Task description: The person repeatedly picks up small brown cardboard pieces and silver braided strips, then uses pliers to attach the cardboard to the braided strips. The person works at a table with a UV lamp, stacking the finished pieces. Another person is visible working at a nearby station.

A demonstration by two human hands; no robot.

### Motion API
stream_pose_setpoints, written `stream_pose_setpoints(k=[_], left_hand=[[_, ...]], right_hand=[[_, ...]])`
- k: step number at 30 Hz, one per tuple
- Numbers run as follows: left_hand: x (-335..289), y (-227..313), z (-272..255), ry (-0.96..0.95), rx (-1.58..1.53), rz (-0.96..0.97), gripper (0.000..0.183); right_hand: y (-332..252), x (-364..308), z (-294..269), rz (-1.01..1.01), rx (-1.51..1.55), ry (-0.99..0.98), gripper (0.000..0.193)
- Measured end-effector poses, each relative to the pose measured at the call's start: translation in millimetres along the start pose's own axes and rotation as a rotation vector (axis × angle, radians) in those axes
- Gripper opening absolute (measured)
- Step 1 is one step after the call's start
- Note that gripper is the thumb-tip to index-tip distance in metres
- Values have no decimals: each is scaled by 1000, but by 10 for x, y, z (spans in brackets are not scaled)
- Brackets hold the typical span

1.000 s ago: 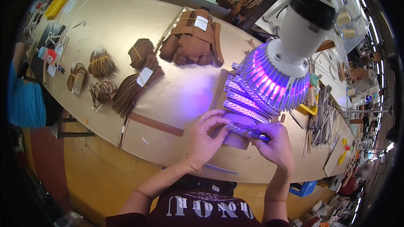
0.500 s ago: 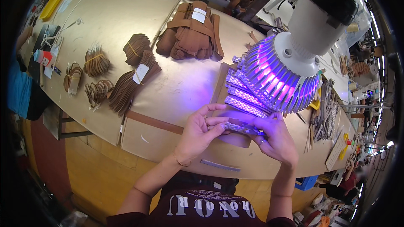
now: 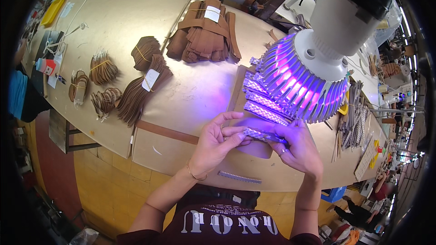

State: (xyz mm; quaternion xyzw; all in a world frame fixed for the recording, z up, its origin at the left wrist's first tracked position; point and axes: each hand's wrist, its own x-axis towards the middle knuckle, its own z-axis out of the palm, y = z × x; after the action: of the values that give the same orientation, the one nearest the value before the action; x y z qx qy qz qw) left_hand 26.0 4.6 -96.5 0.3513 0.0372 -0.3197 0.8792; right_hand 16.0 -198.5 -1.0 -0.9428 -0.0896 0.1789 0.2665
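Observation:
Between my hands, just below the purple-lit lamp (image 3: 302,81), a short braided strap (image 3: 257,134) is stretched crosswise. My left hand (image 3: 219,139) pinches its left end between thumb and fingers. On the right end, my right hand (image 3: 297,149) is closed, with its fingers partly covering the strap. Several similar braided straps (image 3: 267,109) lie side by side on a brown board (image 3: 237,91), partly hidden under the lamp's finned shade. Nearer me, a loose narrow grey strip (image 3: 240,177) rests by the table's front edge.
A large brown strap bundle (image 3: 204,36) lies at the back, with smaller bundles (image 3: 144,88) to its left. One flat brown strip (image 3: 168,132) lies left of my hands. More braided straps (image 3: 354,120) are piled at the right. A bottle (image 3: 45,66) stands far left, near another person.
The held strap has turned slightly, and the brown strip edge that showed above it is less visible. My right hand's fingers have shifted a little; my left keeps its pinch.

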Motion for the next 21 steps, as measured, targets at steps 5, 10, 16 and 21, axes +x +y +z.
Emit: stream_pose_setpoints(k=[5, 10, 16, 21], left_hand=[[0, 8, 4, -8, 15, -1, 41], [-11, 10, 7, -8, -14, -5, 42], [-15, -7, -11, -11, -75, -16, 42], [-19, 2, -31, -1, -124, -39, 41]], right_hand=[[27, 10, -5, 20, 58, -15, 21], [28, 20, -14, 48, 75, -35, 16], [4, 21, -13, 98, 86, -40, 16], [0, 16, -1, 87, 49, -25, 23]])
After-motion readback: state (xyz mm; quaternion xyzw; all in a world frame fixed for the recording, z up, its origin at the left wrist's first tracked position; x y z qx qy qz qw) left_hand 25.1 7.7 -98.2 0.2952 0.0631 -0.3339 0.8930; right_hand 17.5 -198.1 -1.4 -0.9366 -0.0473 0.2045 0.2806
